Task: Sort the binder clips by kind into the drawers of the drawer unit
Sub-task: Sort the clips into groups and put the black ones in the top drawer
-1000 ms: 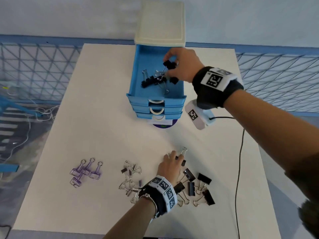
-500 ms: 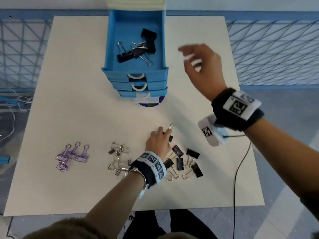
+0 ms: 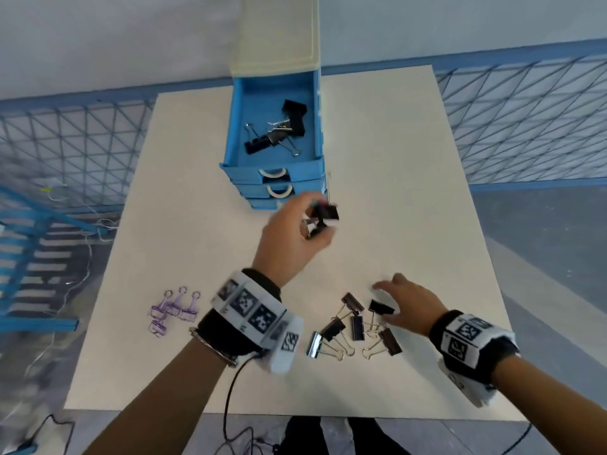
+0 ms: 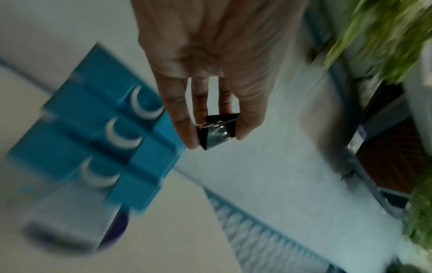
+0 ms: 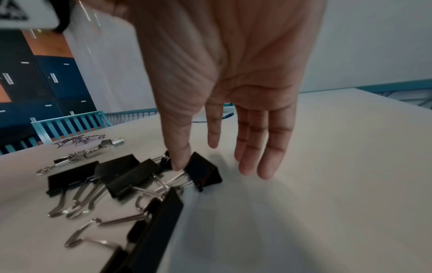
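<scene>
Pinched between left hand (image 3: 289, 244) thumb and fingers: one black binder clip (image 4: 216, 129), just before the drawer unit (image 3: 276, 178).
Right hand (image 3: 410, 307) relaxed, thumb touching another black clip (image 5: 203, 170) on the table (image 3: 410, 192).

Glossy black metal binder clips (image 3: 356, 323), shiny wire handles, smooth blue plastic drawer unit (image 3: 272, 165), matt table (image 3: 184, 198)

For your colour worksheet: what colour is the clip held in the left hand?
Black, clearest in the left wrist view: clip, left hand.
</scene>
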The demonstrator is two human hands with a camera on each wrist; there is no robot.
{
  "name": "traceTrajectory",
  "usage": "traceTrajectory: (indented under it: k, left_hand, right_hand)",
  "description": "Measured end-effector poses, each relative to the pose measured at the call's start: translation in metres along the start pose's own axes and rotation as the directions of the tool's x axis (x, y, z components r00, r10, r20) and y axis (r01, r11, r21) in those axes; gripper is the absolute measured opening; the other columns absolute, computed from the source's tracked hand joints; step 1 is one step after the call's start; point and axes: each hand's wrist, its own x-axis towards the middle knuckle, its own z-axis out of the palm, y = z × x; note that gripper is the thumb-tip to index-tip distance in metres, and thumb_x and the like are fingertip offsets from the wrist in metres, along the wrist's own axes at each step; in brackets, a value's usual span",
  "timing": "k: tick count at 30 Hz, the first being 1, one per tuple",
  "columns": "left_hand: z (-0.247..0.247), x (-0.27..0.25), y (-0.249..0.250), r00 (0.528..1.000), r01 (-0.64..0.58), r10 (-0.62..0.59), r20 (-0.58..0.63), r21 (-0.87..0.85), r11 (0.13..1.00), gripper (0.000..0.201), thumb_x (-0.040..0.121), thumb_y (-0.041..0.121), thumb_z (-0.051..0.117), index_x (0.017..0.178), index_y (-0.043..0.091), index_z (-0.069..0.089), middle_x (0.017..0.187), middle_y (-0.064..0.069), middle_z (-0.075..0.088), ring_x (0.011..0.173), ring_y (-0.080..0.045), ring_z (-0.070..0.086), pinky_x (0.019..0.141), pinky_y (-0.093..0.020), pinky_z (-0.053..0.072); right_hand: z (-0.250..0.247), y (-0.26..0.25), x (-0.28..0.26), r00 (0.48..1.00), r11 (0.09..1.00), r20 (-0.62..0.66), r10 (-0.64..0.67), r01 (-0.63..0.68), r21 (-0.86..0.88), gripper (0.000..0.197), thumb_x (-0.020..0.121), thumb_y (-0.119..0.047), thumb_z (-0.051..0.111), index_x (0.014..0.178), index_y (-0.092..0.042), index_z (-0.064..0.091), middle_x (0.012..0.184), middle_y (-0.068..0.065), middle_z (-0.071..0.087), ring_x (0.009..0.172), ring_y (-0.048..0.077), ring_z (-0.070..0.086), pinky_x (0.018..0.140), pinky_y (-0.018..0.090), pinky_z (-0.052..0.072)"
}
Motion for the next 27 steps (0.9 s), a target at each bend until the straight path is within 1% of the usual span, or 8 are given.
traceTrajectory:
  k: [2, 5, 10, 14, 17, 19, 23, 27]
  left_hand:
    - [-0.029, 0.024, 0.017, 0.994, -0.052, 0.056, -0.099, 0.038, 0.998, 0.033, 0.079, 0.013, 0.068, 0.109, 0.016, 0.056, 0.098, 0.003, 0.056, 0.07, -0.005, 0.053, 0.07, -0.022, 0.049]
    - [-0.06, 0.067, 0.023, 0.982, 0.014, 0.027, -0.185, 0.218, 0.976, 0.032, 0.08, 0.02, 0.066, 0.11, 0.02, 0.055, 0.103, -0.002, 0.061, 0.085, -0.016, 0.056, 0.079, -0.03, 0.044]
    - [-0.065, 0.12, 0.002, 0.986, 0.16, -0.11, -0.128, 0.489, 0.857, 0.031, 0.084, 0.026, 0.063, 0.113, 0.024, 0.055, 0.12, -0.011, 0.06, 0.109, -0.032, 0.056, 0.092, -0.041, 0.044]
    - [-0.058, 0.121, -0.011, 0.978, 0.198, -0.137, -0.158, 0.487, 0.851, 0.035, 0.093, 0.011, 0.043, 0.124, 0.022, 0.055, 0.135, -0.012, 0.053, 0.124, -0.033, 0.047, 0.105, -0.039, 0.037]
    - [-0.051, 0.106, -0.012, 0.977, 0.126, -0.036, -0.209, 0.44, 0.889, 0.045, 0.091, -0.001, 0.033, 0.128, 0.016, 0.053, 0.142, -0.013, 0.043, 0.131, -0.03, 0.041, 0.11, -0.034, 0.031]
    - [-0.043, 0.087, -0.01, 0.97, 0.021, 0.073, -0.233, 0.377, 0.926, 0.046, 0.088, -0.006, 0.034, 0.125, 0.011, 0.054, 0.142, -0.014, 0.042, 0.131, -0.025, 0.041, 0.11, -0.024, 0.028]
    - [-0.013, 0.042, -0.011, 0.953, -0.198, 0.249, -0.172, 0.268, 0.943, 0.036, 0.085, -0.008, 0.041, 0.113, 0.003, 0.061, 0.124, -0.021, 0.052, 0.111, -0.018, 0.05, 0.093, -0.004, 0.032]
    - [0.026, -0.005, -0.027, 0.984, -0.17, 0.152, 0.088, 0.247, 0.954, 0.033, 0.087, 0.0, 0.049, 0.118, 0.007, 0.057, 0.123, -0.016, 0.052, 0.103, -0.023, 0.056, 0.09, -0.03, 0.049]
  right_hand:
    - [0.003, -0.001, 0.0, 1.0, 1.0, -0.004, 0.005, -0.004, 0.023, 0.059, 0.082, -0.035, 0.063, 0.134, -0.027, 0.037, 0.125, 0.006, 0.044, 0.105, 0.023, 0.055, 0.087, 0.032, 0.046]
    - [0.006, -0.003, -0.002, 1.0, 0.998, -0.008, 0.012, -0.011, 0.058, 0.063, 0.081, -0.039, 0.064, 0.135, -0.027, 0.035, 0.125, 0.007, 0.042, 0.102, 0.023, 0.056, 0.085, 0.031, 0.046]
    - [0.014, -0.005, -0.009, 0.999, 0.994, -0.014, 0.031, -0.03, 0.102, 0.074, 0.075, -0.043, 0.069, 0.137, -0.025, 0.031, 0.127, 0.009, 0.039, 0.102, 0.028, 0.057, 0.084, 0.034, 0.046]
    - [0.021, -0.005, -0.013, 1.0, 0.997, -0.014, 0.026, -0.025, 0.074, 0.084, 0.069, -0.043, 0.074, 0.138, -0.025, 0.028, 0.129, 0.01, 0.035, 0.102, 0.03, 0.057, 0.083, 0.036, 0.048]
    - [0.025, -0.004, -0.015, 1.0, 0.999, -0.012, 0.027, -0.026, 0.038, 0.091, 0.065, -0.045, 0.077, 0.138, -0.024, 0.026, 0.13, 0.011, 0.033, 0.1, 0.03, 0.057, 0.081, 0.036, 0.048]
    - [0.028, -0.005, -0.016, 0.999, 0.999, -0.016, 0.03, -0.03, 0.016, 0.093, 0.064, -0.044, 0.079, 0.138, -0.024, 0.026, 0.129, 0.011, 0.033, 0.096, 0.031, 0.059, 0.079, 0.036, 0.05]
    - [0.032, -0.005, -0.017, 0.998, 0.999, -0.018, 0.053, -0.053, -0.002, 0.089, 0.065, -0.036, 0.079, 0.136, -0.021, 0.026, 0.125, 0.014, 0.033, 0.09, 0.033, 0.061, 0.074, 0.036, 0.05]
    - [0.035, -0.006, -0.016, 0.998, 0.998, -0.021, 0.062, -0.061, 0.026, 0.083, 0.068, -0.028, 0.077, 0.135, -0.021, 0.028, 0.123, 0.016, 0.035, 0.089, 0.037, 0.06, 0.076, 0.039, 0.051]
